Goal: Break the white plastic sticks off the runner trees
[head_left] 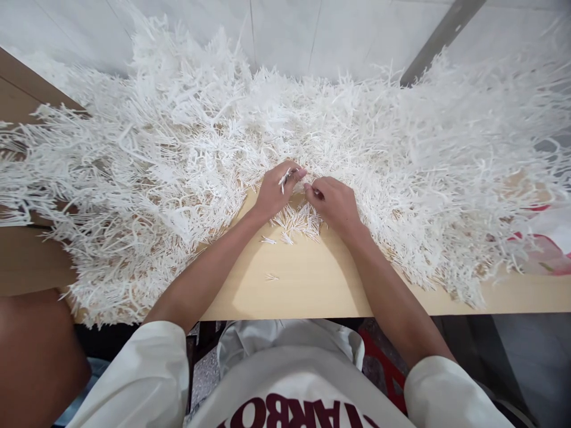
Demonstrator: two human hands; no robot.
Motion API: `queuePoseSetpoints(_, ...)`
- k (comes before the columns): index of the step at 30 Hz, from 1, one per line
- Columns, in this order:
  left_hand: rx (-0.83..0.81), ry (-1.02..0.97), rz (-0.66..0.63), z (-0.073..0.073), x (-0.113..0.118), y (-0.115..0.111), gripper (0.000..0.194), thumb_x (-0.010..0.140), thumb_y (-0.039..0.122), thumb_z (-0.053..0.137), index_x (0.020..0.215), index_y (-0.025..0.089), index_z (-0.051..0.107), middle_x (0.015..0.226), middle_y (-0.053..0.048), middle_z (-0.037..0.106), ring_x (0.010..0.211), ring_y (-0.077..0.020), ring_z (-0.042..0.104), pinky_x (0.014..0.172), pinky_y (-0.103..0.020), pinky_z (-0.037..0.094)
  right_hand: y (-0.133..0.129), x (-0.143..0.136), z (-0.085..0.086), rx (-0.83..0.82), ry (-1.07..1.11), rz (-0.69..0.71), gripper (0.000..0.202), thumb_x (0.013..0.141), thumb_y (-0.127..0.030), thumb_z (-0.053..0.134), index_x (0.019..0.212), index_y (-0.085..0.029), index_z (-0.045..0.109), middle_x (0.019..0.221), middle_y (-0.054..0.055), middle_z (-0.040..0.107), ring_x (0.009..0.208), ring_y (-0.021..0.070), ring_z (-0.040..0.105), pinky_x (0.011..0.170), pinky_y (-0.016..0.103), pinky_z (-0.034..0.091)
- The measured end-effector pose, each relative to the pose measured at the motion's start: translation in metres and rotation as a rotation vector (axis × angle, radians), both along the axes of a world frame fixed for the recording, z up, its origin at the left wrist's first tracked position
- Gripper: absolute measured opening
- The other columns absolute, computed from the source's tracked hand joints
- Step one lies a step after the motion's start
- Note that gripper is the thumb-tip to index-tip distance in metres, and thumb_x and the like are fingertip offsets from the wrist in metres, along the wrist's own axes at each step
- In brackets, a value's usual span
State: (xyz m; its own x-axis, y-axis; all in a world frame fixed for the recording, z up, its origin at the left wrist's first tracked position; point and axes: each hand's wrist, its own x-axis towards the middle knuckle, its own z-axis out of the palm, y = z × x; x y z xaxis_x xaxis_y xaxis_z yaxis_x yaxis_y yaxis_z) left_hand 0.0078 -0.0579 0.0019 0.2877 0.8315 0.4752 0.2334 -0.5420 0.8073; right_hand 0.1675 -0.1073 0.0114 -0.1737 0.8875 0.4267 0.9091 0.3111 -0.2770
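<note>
My left hand (277,191) is curled over the inner edge of the heap, closed on a small white branched piece (285,178) whose thin prongs stick out by the thumb. Just to its right, my right hand (334,203) is closed, thumb and fingertips pinched together. Whatever lies in that pinch is too small to make out. The fingertips of both hands almost meet. Below them a small pile of short white branched sprigs (297,223) lies on the wooden tabletop (298,297).
A big tangled heap of white branched strands (178,142) spreads across the table on both sides and against the pale wall (285,30). Another person's arm (38,356) shows at the lower left. A red and white plastic bag (546,241) lies at the right.
</note>
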Motion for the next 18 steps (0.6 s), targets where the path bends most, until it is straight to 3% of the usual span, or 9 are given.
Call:
queuePoseSetpoints(4, -0.067, -0.008, -0.048, 0.0031, -0.0007, -0.0015, 0.035, 0.094, 0.051, 0.053, 0.078, 0.02, 0.061, 0.074, 0.0, 0.06, 0.071, -0.0111, 0.054, 0.072, -0.027, 0.044, -0.0023, -0.0009, 0.0051, -0.09, 0.012, -0.109, 0.031, 0.091, -0.032, 0.05, 0.063, -0.02, 0.051, 0.063, 0.0, 0.058, 0.062, 0.0122, 0.047, 0.057, 0.028, 0.025)
queuePoseSetpoints(6, -0.069, -0.015, -0.07, 0.0038, -0.001, -0.0013, 0.034, 0.094, 0.05, 0.052, 0.08, 0.021, 0.062, 0.077, 0.0, 0.062, 0.074, -0.0114, 0.056, 0.074, -0.027, 0.044, -0.002, 0.0004, 0.006, -0.097, 0.08, -0.163, 0.023, 0.09, -0.036, 0.054, 0.074, -0.02, 0.057, 0.067, 0.0, 0.059, 0.062, 0.0122, 0.048, 0.058, 0.027, 0.026)
queuePoseSetpoints(9, -0.063, -0.015, -0.103, 0.0044, -0.0012, -0.0007, 0.034, 0.094, 0.05, 0.053, 0.08, 0.02, 0.062, 0.078, -0.001, 0.063, 0.077, -0.0116, 0.058, 0.077, -0.026, 0.045, -0.0008, 0.0024, 0.0044, -0.095, 0.093, -0.124, 0.017, 0.092, -0.036, 0.052, 0.09, -0.022, 0.062, 0.074, 0.0, 0.062, 0.065, 0.0126, 0.05, 0.059, 0.026, 0.028)
queuePoseSetpoints(13, -0.042, 0.013, -0.137, 0.0048, -0.0007, -0.0008, 0.035, 0.094, 0.05, 0.053, 0.077, 0.02, 0.062, 0.077, -0.001, 0.064, 0.076, -0.0122, 0.058, 0.077, -0.027, 0.045, 0.0, 0.002, 0.0002, -0.075, 0.022, -0.073, 0.018, 0.09, -0.029, 0.049, 0.075, -0.021, 0.057, 0.07, 0.0, 0.061, 0.063, 0.0125, 0.048, 0.057, 0.027, 0.025)
queuePoseSetpoints(18, -0.106, -0.009, -0.085, 0.0051, 0.0004, -0.0024, 0.035, 0.092, 0.051, 0.055, 0.076, 0.021, 0.062, 0.074, 0.0, 0.062, 0.073, -0.0127, 0.056, 0.073, -0.029, 0.045, -0.0024, -0.0031, 0.001, -0.019, 0.153, -0.019, 0.014, 0.078, -0.024, 0.053, 0.065, -0.021, 0.049, 0.057, -0.004, 0.053, 0.054, 0.0095, 0.042, 0.057, 0.025, 0.03)
